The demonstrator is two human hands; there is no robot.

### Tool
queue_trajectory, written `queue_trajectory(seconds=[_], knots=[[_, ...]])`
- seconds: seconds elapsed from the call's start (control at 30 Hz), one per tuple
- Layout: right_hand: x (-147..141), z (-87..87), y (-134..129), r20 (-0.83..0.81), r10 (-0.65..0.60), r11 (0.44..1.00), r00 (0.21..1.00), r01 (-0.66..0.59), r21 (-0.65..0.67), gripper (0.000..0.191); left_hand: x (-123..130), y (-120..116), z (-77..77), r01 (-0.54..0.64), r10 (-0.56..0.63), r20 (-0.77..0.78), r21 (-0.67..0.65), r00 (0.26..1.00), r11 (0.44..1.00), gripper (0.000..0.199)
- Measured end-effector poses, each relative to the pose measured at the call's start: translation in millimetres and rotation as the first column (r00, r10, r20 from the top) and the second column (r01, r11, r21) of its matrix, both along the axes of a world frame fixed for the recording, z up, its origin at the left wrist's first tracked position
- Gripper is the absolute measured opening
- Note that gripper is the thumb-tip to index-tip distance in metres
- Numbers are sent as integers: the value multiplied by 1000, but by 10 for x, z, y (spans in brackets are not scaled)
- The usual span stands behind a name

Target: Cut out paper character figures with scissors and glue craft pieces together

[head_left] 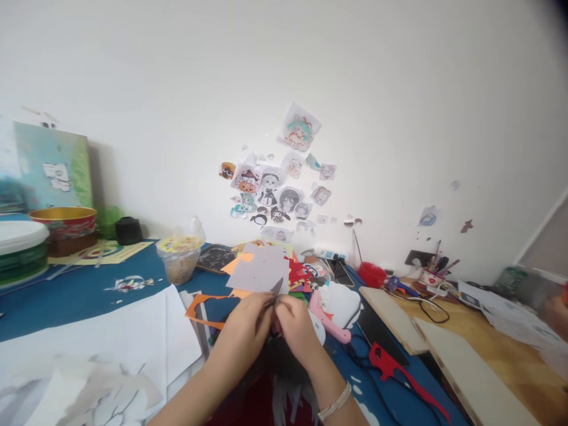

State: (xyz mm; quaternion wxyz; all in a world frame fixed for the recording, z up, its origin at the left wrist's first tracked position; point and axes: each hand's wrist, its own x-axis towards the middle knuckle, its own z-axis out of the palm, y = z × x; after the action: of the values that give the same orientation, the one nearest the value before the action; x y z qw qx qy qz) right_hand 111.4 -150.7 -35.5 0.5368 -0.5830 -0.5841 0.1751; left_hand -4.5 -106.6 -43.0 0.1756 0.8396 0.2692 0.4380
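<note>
Near the middle, my left hand [254, 316] and my right hand [296, 322] meet with their fingers closed and fingertips almost touching. A thin dark grey pointed piece [278, 286] sticks up from between them. It may be paper or a blade; I cannot tell, as the fingers hide its lower part. Just behind my hands, a light grey sheet of paper [255, 275] lies on a heap of coloured paper scraps [299, 275]. Beside my left wrist is an orange paper frame [195, 310] with a cut-out middle. A pink curved handle [333, 325] lies right of my right hand.
White paper sheets [133, 331] cover the left front of the blue table [146, 269]. A lidded plastic cup [180, 257] and tubs [20, 251] stand farther back. At right lie a red cut-out strip [394, 373], pale boards [470, 373] and a pen holder [432, 278].
</note>
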Motion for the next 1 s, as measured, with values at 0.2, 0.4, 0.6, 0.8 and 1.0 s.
queue_trajectory(seconds=[0.2,0.4,0.6,0.8,1.0], knots=[[47,7,-1,64,-16,1000,998,16,5,25,4,-66,71,-32,26,-47,-126,999,992,23],[69,52,-44,512,-241,950,825,92,299,9,13,8,55,-53,62,28,-240,998,969,21],[80,-18,10,542,-246,951,804,93,295,17,36,19,50,40,-25,49,-322,998,946,17],[70,-43,28,533,-245,958,810,118,261,21,13,38,43,32,-16,50,-339,999,940,16],[73,-15,15,635,-289,946,717,112,304,17,-35,70,109,48,-24,73,-349,997,936,19]])
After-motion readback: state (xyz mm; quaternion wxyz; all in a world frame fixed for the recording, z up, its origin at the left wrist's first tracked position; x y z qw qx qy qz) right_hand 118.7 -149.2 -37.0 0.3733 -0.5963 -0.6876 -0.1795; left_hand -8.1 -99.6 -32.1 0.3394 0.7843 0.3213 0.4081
